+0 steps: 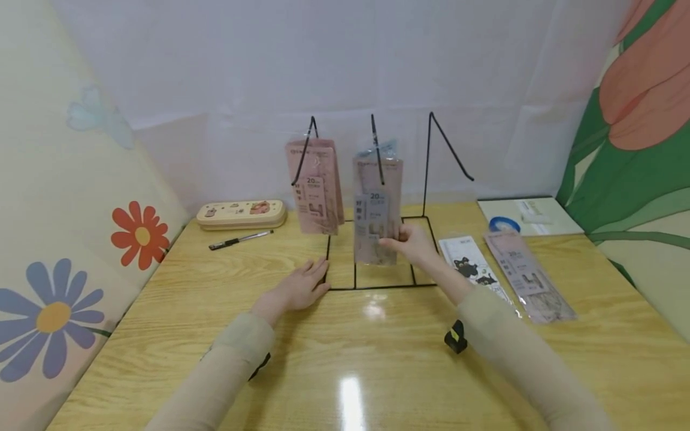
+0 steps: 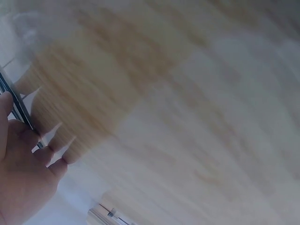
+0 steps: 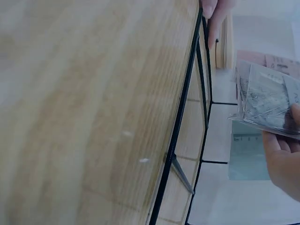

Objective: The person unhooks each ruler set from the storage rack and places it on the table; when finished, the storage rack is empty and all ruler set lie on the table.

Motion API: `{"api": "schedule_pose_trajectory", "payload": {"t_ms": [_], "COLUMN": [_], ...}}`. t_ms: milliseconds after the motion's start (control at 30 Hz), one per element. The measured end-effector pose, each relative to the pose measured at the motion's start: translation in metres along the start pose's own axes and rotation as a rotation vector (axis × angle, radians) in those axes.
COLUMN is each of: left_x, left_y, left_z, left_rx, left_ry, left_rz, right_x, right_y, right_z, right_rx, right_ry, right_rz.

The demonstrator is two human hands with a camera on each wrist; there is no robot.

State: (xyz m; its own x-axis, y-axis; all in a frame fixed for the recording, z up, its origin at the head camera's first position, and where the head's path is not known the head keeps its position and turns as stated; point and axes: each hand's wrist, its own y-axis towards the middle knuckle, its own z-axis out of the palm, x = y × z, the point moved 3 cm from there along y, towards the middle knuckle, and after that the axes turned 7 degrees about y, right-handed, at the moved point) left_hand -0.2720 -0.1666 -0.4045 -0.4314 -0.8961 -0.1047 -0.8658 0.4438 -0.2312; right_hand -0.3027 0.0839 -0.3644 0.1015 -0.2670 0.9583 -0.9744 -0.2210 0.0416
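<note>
A black wire rack (image 1: 396, 288) with three upright hooks stands on the table. My right hand (image 1: 414, 244) pinches the lower right edge of a flat pink packet (image 1: 377, 203) marked 20, which hangs at the middle hook. Behind it shows the top of a bluish packet (image 1: 387, 148); the right wrist view shows its teal lower part (image 3: 251, 157). More pink packets (image 1: 315, 191) hang on the left hook. My left hand (image 1: 299, 286) rests at the rack's front left corner, its fingers touching the base bar. The right hook (image 1: 451, 148) holds nothing.
A cream pencil case (image 1: 241, 214) and a pen (image 1: 241, 240) lie at the back left. To the right are a white packet with black cats (image 1: 471, 263), another pink packet (image 1: 530, 278), a blue tape roll (image 1: 504, 224) and a white board (image 1: 563, 221).
</note>
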Motion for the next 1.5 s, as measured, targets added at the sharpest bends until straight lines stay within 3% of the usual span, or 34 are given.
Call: {"api": "schedule_pose_trajectory", "payload": {"t_ms": [367,700,1067,1300,1500], "left_x": [0.001,0.0,-0.001,0.001,0.002], "left_y": [0.001,0.001,0.001,0.002,0.002], "left_z": [0.0,0.002,0.001,0.004,0.003], "left_rx": [-0.011,-0.04,-0.042,-0.027,-0.052], "left_ry": [0.002,0.023,0.01,0.013,0.011], "left_rz": [0.013,0.031,0.034,0.028,0.037], "right_x": [0.004,0.001,0.008,-0.002,-0.008], "right_y": [-0.048,-0.084,-0.132,-0.157,-0.174], "right_z": [-0.007,-0.005,-0.012,-0.051,-0.113], "right_rx": [0.06,0.123,0.2,0.142,-0.06], "right_ry": [0.078,0.143,0.146,0.111,0.017], "right_rz": [-0.011,0.08,0.04,-0.01,0.032]}}
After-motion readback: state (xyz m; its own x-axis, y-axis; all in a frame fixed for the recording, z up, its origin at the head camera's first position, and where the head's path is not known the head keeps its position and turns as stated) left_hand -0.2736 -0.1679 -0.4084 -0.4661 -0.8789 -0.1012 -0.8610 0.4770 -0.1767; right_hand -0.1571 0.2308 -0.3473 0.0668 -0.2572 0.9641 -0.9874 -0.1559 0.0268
